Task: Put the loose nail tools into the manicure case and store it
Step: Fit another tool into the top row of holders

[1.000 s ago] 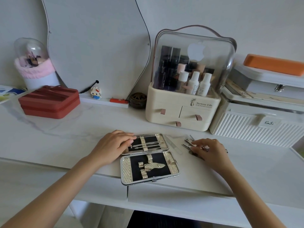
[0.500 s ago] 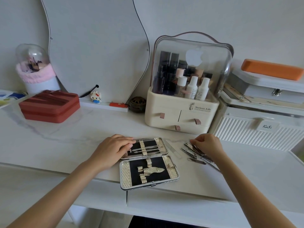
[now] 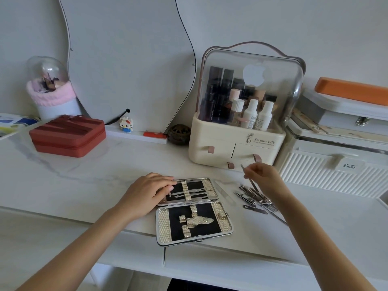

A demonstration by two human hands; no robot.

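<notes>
The manicure case (image 3: 163, 223) lies open near the table's front edge, silver-rimmed with black lining and woven straps. Its far half holds a few thin metal tools under the straps; the near half holds only empty loops. My left hand (image 3: 147, 192) rests flat on the far half's left end, fingers together. My right hand (image 3: 264, 177) hovers to the right of the case and pinches a slim metal nail tool (image 3: 248, 178), tilted with its tip up. A pile of loose nail tools (image 3: 255, 199), clippers and files, lies under that hand.
A cream cosmetic organiser (image 3: 235, 143) with a clear dome and small drawers stands behind the tools. A white ribbed box (image 3: 327, 175) sits at the right, a red zip case (image 3: 67, 136) at the back left. A mirror leans on the wall.
My right hand has lifted off the pile with one slim tool pinched in its fingers. My left hand has stayed on the case.
</notes>
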